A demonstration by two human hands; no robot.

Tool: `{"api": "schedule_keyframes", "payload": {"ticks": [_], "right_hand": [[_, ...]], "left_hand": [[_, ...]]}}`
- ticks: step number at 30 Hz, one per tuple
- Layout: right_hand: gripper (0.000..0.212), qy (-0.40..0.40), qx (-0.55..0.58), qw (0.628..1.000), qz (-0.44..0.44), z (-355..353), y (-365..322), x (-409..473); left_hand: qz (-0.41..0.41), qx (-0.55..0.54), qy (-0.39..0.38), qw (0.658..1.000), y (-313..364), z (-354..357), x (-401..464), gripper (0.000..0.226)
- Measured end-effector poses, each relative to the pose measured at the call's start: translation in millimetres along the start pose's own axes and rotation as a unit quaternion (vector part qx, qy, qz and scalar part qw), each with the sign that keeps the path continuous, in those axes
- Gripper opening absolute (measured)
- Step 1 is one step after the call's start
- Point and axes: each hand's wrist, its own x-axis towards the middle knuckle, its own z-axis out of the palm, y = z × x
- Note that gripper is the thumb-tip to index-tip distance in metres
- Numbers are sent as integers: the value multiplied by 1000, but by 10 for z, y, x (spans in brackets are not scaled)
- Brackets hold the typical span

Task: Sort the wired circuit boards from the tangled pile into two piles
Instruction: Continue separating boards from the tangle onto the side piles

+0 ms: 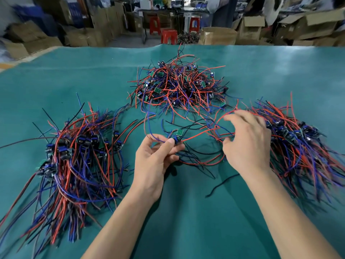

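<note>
A tangled pile (179, 85) of small green circuit boards with red, blue and black wires lies at the middle back of the green table. A sorted pile (78, 156) lies at the left, and another sorted pile (298, 144) at the right. My left hand (155, 157) pinches a small green board (178, 133) between thumb and fingers at the table's middle, its wires trailing out toward the right. My right hand (248, 141) hovers with curled fingers over loose red and blue wires (216, 131) beside the right pile; it is blurred, and I cannot tell whether it holds them.
A green cloth (186, 212) covers the table. A loose black wire (222, 184) lies near my right forearm. Behind the table's far edge stand cardboard boxes (218, 35) and red stools (169, 36).
</note>
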Motion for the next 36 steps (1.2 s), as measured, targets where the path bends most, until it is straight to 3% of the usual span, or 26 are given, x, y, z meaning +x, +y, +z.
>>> {"api": "schedule_keyframes", "payload": {"ticks": [3,5,6,9,11,15,19,21,23,26,29,31,34,36], "right_hand": [[45,33,17,999,-33,5,-49,-25],[31,2,133,990,-46,61,-192,-97],[32,-40,219,975,-13,93,-269,-126],[46,-86,451,870,180,140,-387,-146],[22,-105,515,824,210,162,-345,-144],[7,-187,524,824,111,136,-372,-189],[28,-260,562,782,68,101,-362,-177],[32,-253,554,790,71,122,-341,-193],[23,-218,560,794,94,136,-354,-196],[7,-196,596,768,131,135,-339,-159],[6,-226,661,691,186,73,-267,-88],[15,-262,687,653,182,34,-226,-58],[15,-310,677,652,140,53,-226,-82],[20,-323,649,678,120,72,-246,-104]], "left_hand": [[1,-13,1,1000,-1,-12,6,25],[0,-16,-10,1000,-14,-7,1,25],[2,-16,-16,1000,-24,-6,-3,24],[8,-17,-26,999,-30,-3,-16,22],[17,-12,-31,999,-39,5,-19,19],[14,11,-50,999,-47,27,-24,27],[9,21,-25,999,-59,5,-2,28],[13,27,-22,999,-78,-12,-1,22],[31,55,-34,997,-94,-17,-4,17],[38,65,-104,992,-96,-20,-13,33],[-2,44,-199,979,-78,-20,-27,47],[-36,20,-208,977,-52,-7,-36,38],[-119,-5,-177,977,16,53,-54,26],[-172,3,-179,969,27,59,-47,46]]}}
